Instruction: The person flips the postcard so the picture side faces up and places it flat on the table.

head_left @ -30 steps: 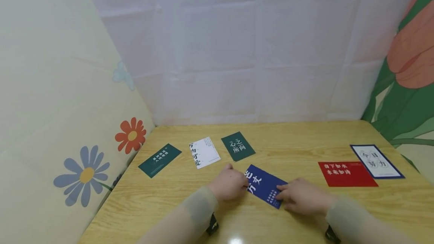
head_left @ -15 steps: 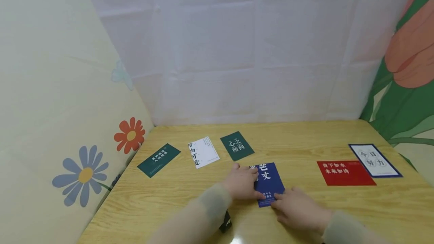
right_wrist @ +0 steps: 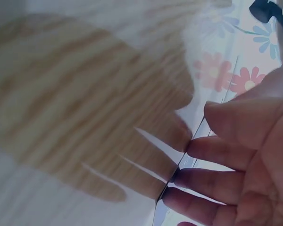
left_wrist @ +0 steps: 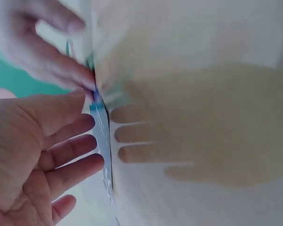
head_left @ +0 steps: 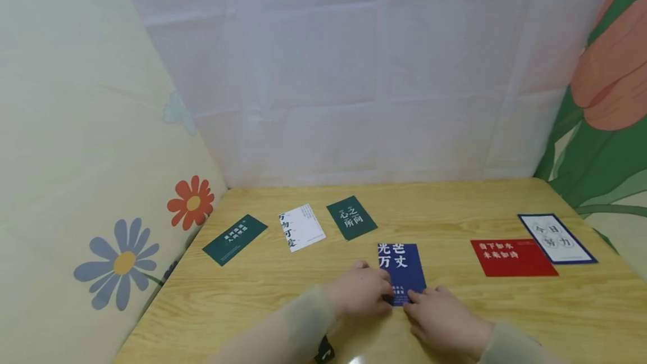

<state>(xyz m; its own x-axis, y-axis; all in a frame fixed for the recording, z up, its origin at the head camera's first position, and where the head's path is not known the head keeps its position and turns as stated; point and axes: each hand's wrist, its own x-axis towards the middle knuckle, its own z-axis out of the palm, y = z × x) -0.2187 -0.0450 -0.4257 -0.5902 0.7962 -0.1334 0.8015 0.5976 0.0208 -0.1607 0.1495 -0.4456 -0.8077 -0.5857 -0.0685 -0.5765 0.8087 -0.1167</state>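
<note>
A blue card (head_left: 411, 274) with white characters lies flat on the wooden table, roughly upright to me. My left hand (head_left: 358, 292) rests at its lower left side and covers part of the small print. At the lower right corner, fingertips of my right hand (head_left: 449, 316) touch the card. In the left wrist view, the left hand (left_wrist: 26, 155) has loosely bent fingers beside the thin card edge, thumb apart from them. The right hand (right_wrist: 254, 155) in the right wrist view shows extended fingers whose tips meet the tabletop at the card's edge.
Further back lie a green card (head_left: 235, 240), a white card (head_left: 305, 226) and another green card (head_left: 360, 226). To the right, a red card (head_left: 513, 263) is partly under a blue-bordered white card (head_left: 566, 246). Fabric walls (head_left: 313, 72) surround the table (head_left: 242, 302).
The blue card has turned from slanted to nearly straight. My left hand moved right along its left side, then down toward the bottom edge; my right hand followed its lower right corner.
</note>
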